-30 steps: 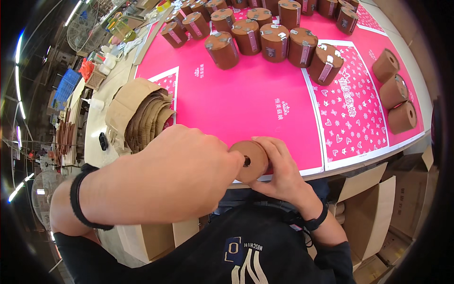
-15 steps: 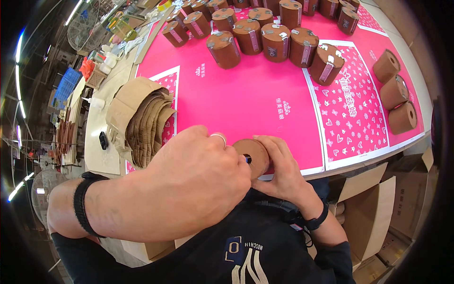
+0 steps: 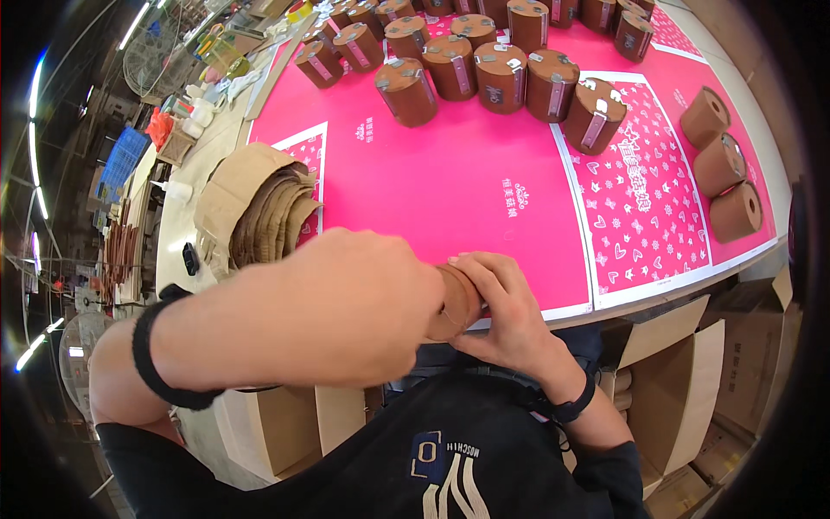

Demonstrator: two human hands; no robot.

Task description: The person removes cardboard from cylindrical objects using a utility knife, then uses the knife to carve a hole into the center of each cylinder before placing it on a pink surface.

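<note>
My right hand (image 3: pixel 508 316) wraps its fingers round a small brown cylindrical box (image 3: pixel 456 304), which is tilted at the front edge of the table. My left hand (image 3: pixel 359 303) is closed in a fist, slightly smeared, against the round end of this box. A dark hole shows in that end beside the knuckles. Whatever the left fist grips is hidden behind the hand. Just beyond the left forearm lies a stack of curved brown paper sheets (image 3: pixel 238 195).
Several finished brown cylindrical boxes (image 3: pixel 406 91) with clasps stand across the far side of the pink table sheet (image 3: pixel 424 182). Three brown cylinders with holes (image 3: pixel 735 214) lie at the right. A glue bottle (image 3: pixel 179 190) rests at left. An open carton (image 3: pixel 692 389) stands below the right edge.
My left fist has turned and risen slightly, and the box has tilted and shifted a little left. A dark piece with a blue tip at the hole is now out of sight.
</note>
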